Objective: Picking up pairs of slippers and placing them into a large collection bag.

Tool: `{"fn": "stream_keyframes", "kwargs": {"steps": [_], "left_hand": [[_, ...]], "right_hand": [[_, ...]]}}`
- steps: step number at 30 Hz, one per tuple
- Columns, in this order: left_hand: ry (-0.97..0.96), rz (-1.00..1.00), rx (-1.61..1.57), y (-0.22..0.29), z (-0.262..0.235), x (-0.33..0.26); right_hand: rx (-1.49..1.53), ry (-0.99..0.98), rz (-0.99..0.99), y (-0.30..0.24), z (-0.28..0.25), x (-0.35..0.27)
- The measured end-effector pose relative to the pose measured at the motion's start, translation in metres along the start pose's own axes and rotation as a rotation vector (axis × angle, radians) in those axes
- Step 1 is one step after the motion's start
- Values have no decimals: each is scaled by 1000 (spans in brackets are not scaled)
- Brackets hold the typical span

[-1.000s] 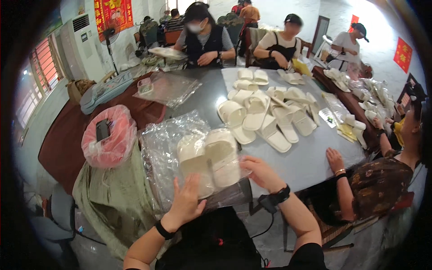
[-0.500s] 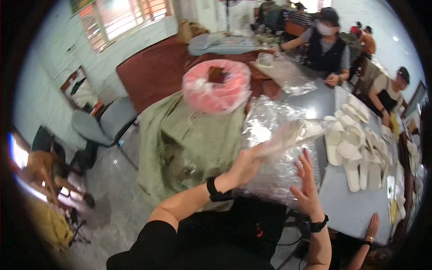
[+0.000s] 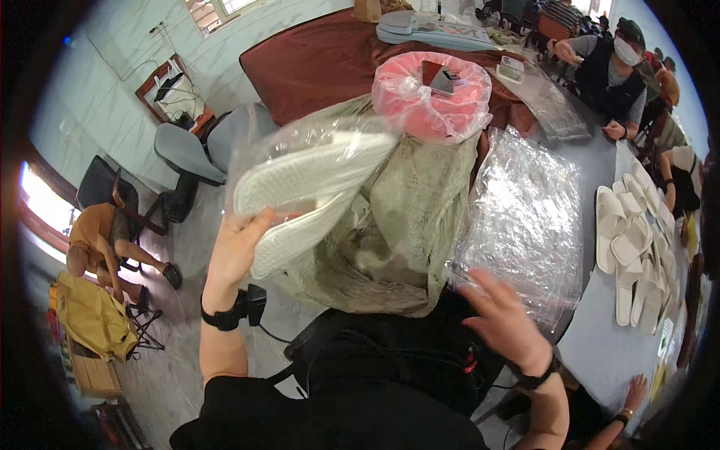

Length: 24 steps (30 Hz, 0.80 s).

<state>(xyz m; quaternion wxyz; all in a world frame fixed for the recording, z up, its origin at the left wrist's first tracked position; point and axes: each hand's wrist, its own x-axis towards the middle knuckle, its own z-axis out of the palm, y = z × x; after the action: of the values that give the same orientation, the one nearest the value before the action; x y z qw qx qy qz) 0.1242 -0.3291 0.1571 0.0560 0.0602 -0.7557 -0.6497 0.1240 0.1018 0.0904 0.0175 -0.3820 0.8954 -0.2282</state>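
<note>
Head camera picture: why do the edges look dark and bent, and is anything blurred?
Head view: fisheye lens bends edges and leaves black corners; the right hand is motion-blurred; the window at left glares white; the clear bags glint.

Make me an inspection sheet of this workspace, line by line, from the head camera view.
Surface: grey table, partly covered.
Job's things: bagged pair of white slippers over an open sack.
Clutter: stack of clear bags; loose white slippers; pink bundle.
Hands: left hand grips the bagged pair; right hand open, empty, blurred.
Cables: black cord on the floor.
Surroundings: grey chairs; other people seated at the table.
</note>
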Motion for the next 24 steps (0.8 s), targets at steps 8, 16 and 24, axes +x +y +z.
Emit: {"fn": "stream_keyframes", "kwargs": {"steps": [8,16,24], "left_hand": [[150,-11,-73,-95,35,11],[-72,-138,63,-135,2,-4],[-78,-552,-549,-210,66,51]], "right_hand": [[-341,-186,-246,-6,135,64],[-291,-540,-257,0,130,69],[-46,-500,-380,-42,114,88]]}}
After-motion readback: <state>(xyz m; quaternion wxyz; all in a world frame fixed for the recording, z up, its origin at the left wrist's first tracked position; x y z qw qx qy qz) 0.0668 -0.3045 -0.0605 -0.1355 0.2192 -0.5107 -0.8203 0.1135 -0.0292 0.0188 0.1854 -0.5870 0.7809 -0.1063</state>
